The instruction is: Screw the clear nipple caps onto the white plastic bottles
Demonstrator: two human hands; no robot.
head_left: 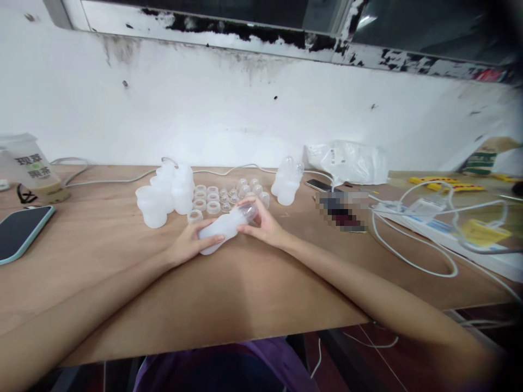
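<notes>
My left hand (pixel 188 243) is wrapped round the body of a frosted white baby bottle (pixel 219 233), which lies tilted above the table with its top towards the right. The fingers of my right hand (pixel 266 224) are closed round a clear domed cap (pixel 247 211) at the bottle's top end. Whether the cap sits fully down on the bottle I cannot tell. Just behind my hands are several translucent rings (pixel 213 207), small clear teats (pixel 225 200) and more domed caps (pixel 254 183). Open bottles without caps (pixel 152 207) stand in a group at the left.
Capped bottles (pixel 286 182) stand at the back right, near a plastic bag (pixel 351 163). A phone (pixel 24 231) and a drink cup (pixel 38 169) are at the left. White cables (pixel 412 267) and a power strip (pixel 429 207) lie at the right. The wall (pixel 196 109) bounds the table behind.
</notes>
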